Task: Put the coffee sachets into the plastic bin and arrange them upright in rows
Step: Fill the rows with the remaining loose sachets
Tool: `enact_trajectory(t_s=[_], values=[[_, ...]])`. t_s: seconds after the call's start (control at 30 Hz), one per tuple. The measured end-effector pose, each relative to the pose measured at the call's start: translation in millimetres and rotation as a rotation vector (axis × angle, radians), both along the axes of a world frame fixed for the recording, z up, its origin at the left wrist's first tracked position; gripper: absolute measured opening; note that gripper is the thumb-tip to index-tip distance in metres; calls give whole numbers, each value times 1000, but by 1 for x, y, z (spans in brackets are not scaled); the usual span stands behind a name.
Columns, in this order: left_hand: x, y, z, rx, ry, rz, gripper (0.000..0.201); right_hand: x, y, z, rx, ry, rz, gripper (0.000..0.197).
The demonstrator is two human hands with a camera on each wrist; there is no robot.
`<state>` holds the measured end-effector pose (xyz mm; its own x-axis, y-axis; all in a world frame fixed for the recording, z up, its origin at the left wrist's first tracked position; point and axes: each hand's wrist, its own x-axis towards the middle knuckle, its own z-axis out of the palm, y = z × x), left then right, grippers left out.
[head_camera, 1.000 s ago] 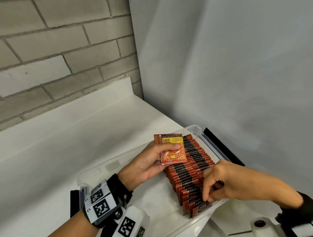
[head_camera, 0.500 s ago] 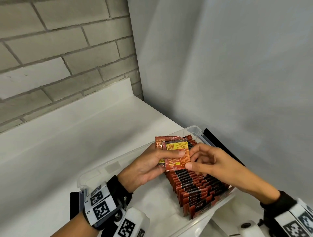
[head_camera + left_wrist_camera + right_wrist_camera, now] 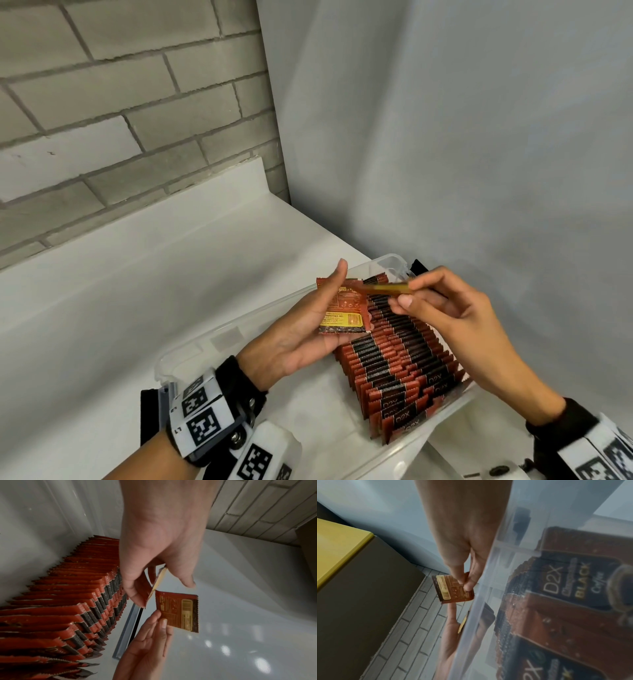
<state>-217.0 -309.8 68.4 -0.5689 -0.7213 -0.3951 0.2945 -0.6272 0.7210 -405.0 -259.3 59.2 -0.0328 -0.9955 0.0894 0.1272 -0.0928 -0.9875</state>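
Left hand: the left hand [image 3: 301,329] is palm up over the clear plastic bin [image 3: 191,353], fingers loosely curled under a small stack of sachets [image 3: 344,308], thumb lying across the stack's left edge.
Stack in left hand: red-brown packets, back side up, a yellow label near the lower edge; held above the near end of the filled rows.
Right hand: the right hand [image 3: 455,308] pinches a single sachet [image 3: 387,289] between thumb and forefinger; the other fingers are bent and hold nothing.
Single sachet: seen edge-on and blurred from the head view, it sits just beside the top of the left hand's stack; whether the two touch cannot be told. From the right wrist view its back [image 3: 453,588] shows, with printed text and a yellow panel.
Rows in bin: coffee sachets [image 3: 397,370] stand upright, packed close, in rows along the bin's right side, running from the far corner to the near wall; red tops with a black band.
Bin: sits on the white table [image 3: 120,291], in the corner by a grey wall [image 3: 462,137]; its left part shows bare floor.
Through the bin wall: the right wrist view shows packet fronts [image 3: 570,582] reading "D2X" and "BLACK".
Surroundings: a grey brick wall [image 3: 120,102] rises behind the table.
Wrists: black straps carrying black-and-white marker tags [image 3: 202,421].
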Motion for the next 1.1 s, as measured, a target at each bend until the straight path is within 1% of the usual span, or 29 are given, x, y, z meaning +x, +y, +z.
enact_trajectory(t_s=[0.07, 0.17, 0.23, 0.37, 0.47, 0.57, 0.67, 0.73, 0.83, 0.93, 1.03, 1.1], values=[[1, 1, 1, 24, 26, -8, 41, -1, 0, 0, -31, 66, 8, 12], [1, 0, -1, 6, 51, -12, 25, 0, 0, -2, -49, 116, 34, 9], [1, -2, -5, -13, 42, 6, 32, 0, 1, -3, -47, 139, 51, 10], [2, -3, -8, -32, 40, 24, 33, 1, 1, -5, 20, 162, 79, 13], [2, -3, -9, -49, 13, 42, 34, -1, 2, -3, 85, 198, 77, 12], [2, -2, -7, -83, -25, 20, 38, -1, 2, 0, 126, 182, 68, 9], [2, 0, -4, -117, -42, -1, 29, -1, 0, 1, 98, 187, 63, 21], [2, 1, -2, -125, -41, -4, 28, -1, -1, 0, 93, 174, 64, 28], [1, 1, -1, -73, 3, 18, 24, -2, -2, 1, 129, 166, 81, 33], [1, -1, -1, 23, 42, 67, 26, -4, 2, 5, 168, 198, 105, 25], [2, -2, -2, 91, 30, 140, 16, -7, 8, 12, 158, 253, 156, 15], [2, -2, -2, 84, 18, 143, 10, -10, 13, 18, 151, 282, 249, 9]])
